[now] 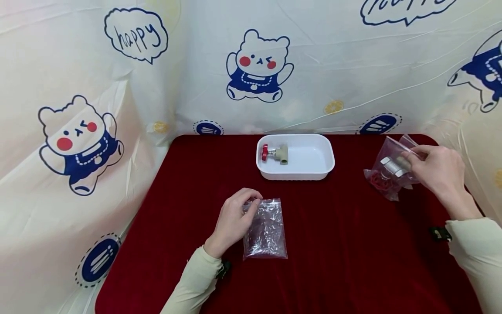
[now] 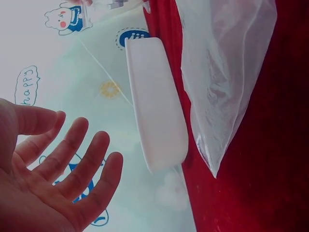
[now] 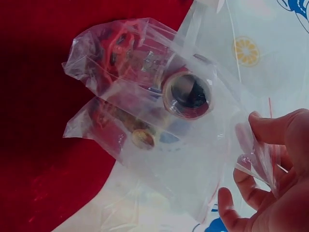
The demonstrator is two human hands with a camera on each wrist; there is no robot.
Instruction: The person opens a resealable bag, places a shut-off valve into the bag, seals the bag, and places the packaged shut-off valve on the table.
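My right hand (image 1: 441, 170) pinches clear plastic bags (image 3: 212, 145) by their top edges at the table's right side. Inside one, a valve (image 3: 149, 67) shows a red handwheel and a wide round opening. Behind it in the right wrist view, another bag holds a smaller valve (image 3: 143, 138) with a brass-coloured end. Over the upper left corner of a flat zip bag (image 1: 266, 231) hovers my left hand (image 1: 234, 218), fingers loosely bent. The left wrist view shows that hand spread and apart from the bag.
A white plastic tray (image 1: 294, 175) stands at the table's back middle. In its left part lies a greenish valve (image 1: 283, 155) with a red handle. Dark red cloth (image 1: 333, 261) covers the table, and a printed curtain (image 1: 313, 65) hangs behind and at both sides.
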